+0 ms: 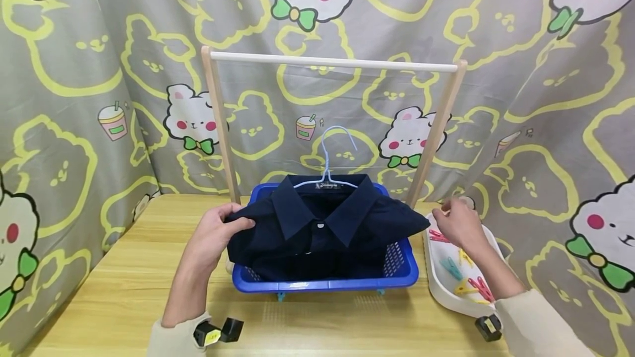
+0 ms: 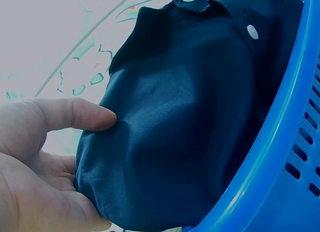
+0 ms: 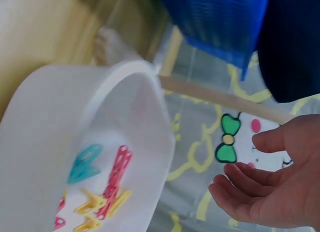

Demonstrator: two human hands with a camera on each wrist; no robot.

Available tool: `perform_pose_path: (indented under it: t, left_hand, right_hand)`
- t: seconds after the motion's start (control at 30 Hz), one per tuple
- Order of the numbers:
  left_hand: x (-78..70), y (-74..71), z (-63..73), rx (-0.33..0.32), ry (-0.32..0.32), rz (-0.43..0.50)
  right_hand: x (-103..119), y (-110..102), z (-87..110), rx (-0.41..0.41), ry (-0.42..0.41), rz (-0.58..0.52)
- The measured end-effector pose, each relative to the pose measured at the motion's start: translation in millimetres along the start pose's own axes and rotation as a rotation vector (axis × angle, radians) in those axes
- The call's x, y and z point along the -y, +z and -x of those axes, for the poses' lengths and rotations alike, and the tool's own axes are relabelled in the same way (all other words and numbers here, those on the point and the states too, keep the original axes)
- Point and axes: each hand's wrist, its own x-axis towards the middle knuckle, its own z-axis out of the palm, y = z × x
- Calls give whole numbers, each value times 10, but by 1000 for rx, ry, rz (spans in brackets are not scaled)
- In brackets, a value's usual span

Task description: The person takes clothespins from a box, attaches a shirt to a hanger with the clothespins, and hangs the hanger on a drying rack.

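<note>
A dark navy collared shirt (image 1: pixel 342 230) with white buttons lies over a blue plastic basket (image 1: pixel 324 285). Inside its collar sits a light blue wire hanger (image 1: pixel 326 164), the hook standing up. My left hand (image 1: pixel 215 233) pinches the shirt's shoulder on the left, thumb on top and fingers beneath, as the left wrist view shows. My right hand (image 1: pixel 457 225) hovers over the white tray, just beyond the shirt's right shoulder tip. In the right wrist view this hand (image 3: pixel 275 179) has loosely bent fingers, thumb apart, with nothing between them.
Behind the basket rises a wooden rack with a white crossbar (image 1: pixel 332 61). A white tray (image 1: pixel 436 282) at the right contains several red, yellow and teal clothespins (image 1: pixel 478 288). Patterned curtains (image 1: pixel 347 98) enclose the wooden table (image 1: pixel 124 274) at the back and sides.
</note>
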Motion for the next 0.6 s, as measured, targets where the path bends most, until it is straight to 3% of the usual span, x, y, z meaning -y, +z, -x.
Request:
perform_pose_path:
  t: [0.23, 0.6]
  left_hand:
    - [-5, 10, -3, 2, -4, 14]
    - [-2, 13, 2, -4, -1, 11]
  right_hand:
    - [-203, 127, -34, 11, -45, 98]
    - [-428, 322, -50, 113, -10, 159]
